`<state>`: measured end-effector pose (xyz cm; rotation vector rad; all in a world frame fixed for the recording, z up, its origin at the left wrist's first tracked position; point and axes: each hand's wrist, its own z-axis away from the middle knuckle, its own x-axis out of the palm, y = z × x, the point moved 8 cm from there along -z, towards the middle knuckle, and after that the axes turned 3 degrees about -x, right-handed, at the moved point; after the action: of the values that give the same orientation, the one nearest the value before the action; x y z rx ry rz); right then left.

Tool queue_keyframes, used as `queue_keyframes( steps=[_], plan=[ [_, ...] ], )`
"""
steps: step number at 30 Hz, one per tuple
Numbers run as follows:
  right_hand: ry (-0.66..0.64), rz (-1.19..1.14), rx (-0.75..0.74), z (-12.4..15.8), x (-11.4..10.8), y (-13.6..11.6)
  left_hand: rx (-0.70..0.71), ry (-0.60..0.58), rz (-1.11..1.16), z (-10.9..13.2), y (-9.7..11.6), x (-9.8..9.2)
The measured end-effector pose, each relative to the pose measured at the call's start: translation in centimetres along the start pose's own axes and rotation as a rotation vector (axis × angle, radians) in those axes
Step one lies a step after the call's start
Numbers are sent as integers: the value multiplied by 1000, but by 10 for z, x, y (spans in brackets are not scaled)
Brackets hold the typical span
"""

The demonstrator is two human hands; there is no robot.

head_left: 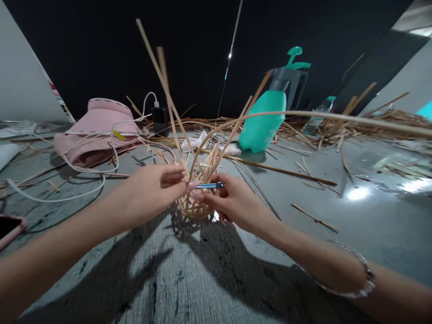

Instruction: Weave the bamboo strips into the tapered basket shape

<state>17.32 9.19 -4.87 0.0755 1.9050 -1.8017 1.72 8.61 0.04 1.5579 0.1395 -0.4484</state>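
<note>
Right fingers (212,200) gripping blue tool (207,185), long axis crosswise, pointing left; left fingers (177,191), hold unclear

A black wall (189,81) rises behind the far edge of the grey surface (286,180), crossed by a thin, slanting bright line (236,24) with a white glint (230,56) on it. A pale panel (20,67) stands at the far left corner, a light area (411,74) at the far right. The surface looks streaked toward its near edge and glossy toward its right, where white reflections (357,193) shine.
</note>
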Motion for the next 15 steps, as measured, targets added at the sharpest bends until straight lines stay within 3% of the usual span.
queue_keyframes(
  steps=[2,5,9,15],
  plan=[
    [-1,-14,3,3,4,-6,-116,-72,129,-5,-12,10],
    [-13,-53,-2,5,9,-12,-158,-128,286,-11,-23,16],
    [-43,-63,-9,4,12,-12,-189,-101,311,-13,-30,12],
    [-30,-49,-79,4,12,-13,-100,-26,297,-15,-24,8]
  ],
)
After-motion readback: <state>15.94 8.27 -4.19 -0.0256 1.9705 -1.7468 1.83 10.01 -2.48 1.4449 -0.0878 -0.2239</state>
